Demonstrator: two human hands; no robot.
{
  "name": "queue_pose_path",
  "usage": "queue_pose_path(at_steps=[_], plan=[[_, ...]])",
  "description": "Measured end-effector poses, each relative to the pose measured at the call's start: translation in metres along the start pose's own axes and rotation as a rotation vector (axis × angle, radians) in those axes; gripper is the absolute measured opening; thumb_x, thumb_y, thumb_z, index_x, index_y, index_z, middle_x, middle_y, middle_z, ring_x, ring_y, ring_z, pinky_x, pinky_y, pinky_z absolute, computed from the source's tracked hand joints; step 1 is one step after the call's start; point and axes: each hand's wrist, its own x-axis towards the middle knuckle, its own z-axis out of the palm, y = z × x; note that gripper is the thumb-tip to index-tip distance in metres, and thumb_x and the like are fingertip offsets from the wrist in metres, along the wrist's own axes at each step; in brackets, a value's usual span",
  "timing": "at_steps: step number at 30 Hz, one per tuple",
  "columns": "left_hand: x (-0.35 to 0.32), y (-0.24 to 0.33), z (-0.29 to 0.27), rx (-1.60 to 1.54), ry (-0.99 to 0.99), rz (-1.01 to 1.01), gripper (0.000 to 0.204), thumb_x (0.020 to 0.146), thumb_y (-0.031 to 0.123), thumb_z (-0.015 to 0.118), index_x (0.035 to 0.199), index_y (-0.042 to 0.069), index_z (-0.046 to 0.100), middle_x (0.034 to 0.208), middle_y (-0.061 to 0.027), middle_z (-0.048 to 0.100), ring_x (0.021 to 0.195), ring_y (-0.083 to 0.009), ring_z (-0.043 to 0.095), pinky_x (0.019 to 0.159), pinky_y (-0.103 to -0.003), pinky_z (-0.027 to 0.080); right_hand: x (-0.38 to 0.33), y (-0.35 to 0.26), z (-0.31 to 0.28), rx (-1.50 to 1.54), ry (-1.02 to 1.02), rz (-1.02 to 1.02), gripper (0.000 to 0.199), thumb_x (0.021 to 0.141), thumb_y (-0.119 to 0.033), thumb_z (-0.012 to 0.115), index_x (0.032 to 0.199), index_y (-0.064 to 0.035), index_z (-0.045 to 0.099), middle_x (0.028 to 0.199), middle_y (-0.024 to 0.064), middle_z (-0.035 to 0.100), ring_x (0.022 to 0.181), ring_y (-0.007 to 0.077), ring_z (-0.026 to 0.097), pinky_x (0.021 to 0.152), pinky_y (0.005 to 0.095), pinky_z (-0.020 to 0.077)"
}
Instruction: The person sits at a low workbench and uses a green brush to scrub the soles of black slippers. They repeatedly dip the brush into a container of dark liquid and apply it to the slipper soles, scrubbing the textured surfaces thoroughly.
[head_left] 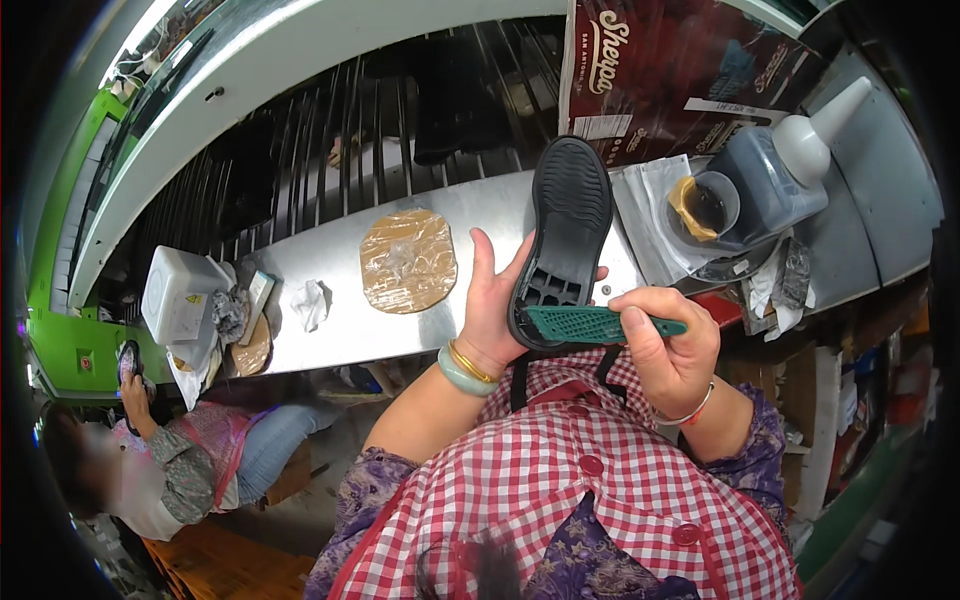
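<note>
My left hand [492,300] supports a black shoe sole [572,215] over the table's front edge. The thumb stands away from it, and fingertips show past its right side. Ridges cover the sole's upper end, and open hollow cells show toward the end near me. Between the fingers and thumb of my right hand [672,345] is a flat green strip-like tool [580,324] with a textured face. It lies across the near end of the sole; whether it touches there I cannot tell. Its exact kind is not clear.
A metal table [335,345] bears a brown tape-wrapped pad [408,261], crumpled paper [311,305] and a white container [183,296]. To the right stand a cup of dark stuff [704,205], a spouted bottle [770,180] and a dark red carton [680,80]. Another person [200,460] sits at left.
</note>
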Motion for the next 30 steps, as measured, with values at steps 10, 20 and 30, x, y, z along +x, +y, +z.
queue_pose_path(at_steps=[10,20,30], plan=[[-0.006,0.004,0.001,-0.045,-0.035,-0.113,0.093,0.084,0.076,0.01,0.147,0.009,0.019,0.141,-0.0186,0.037,0.124,-0.0375,0.045,0.101,-0.049,0.042,0.009,-0.003,-0.013,0.096,-0.187,0.091,0.008,0.086,-0.002,0.058,0.092,0.0007,0.062,0.074,0.0086,0.064,0.058,0.0152,0.06,0.055,0.0249,0.0446],[-0.01,0.011,-0.001,0.09,0.045,-0.261,0.101,0.082,0.08,0.019,0.147,0.003,0.017,0.144,-0.0179,0.035,0.128,-0.0262,0.044,0.104,-0.038,0.04,0.033,-0.005,-0.018,0.238,-0.43,0.194,0.011,0.09,-0.008,0.058,0.095,0.0006,0.063,0.082,0.008,0.066,0.067,0.0124,0.061,0.061,0.0242,0.0473],[-0.014,0.017,-0.006,0.192,-0.043,-0.458,0.104,0.079,0.082,0.021,0.143,-0.001,0.025,0.134,-0.0207,0.046,0.116,-0.0268,0.054,0.09,-0.041,0.051,0.051,-0.006,-0.013,0.304,-0.585,0.254,0.013,0.093,-0.011,0.056,0.096,0.0002,0.062,0.084,0.005,0.063,0.065,0.0097,0.06,0.058,0.022,0.0487]])
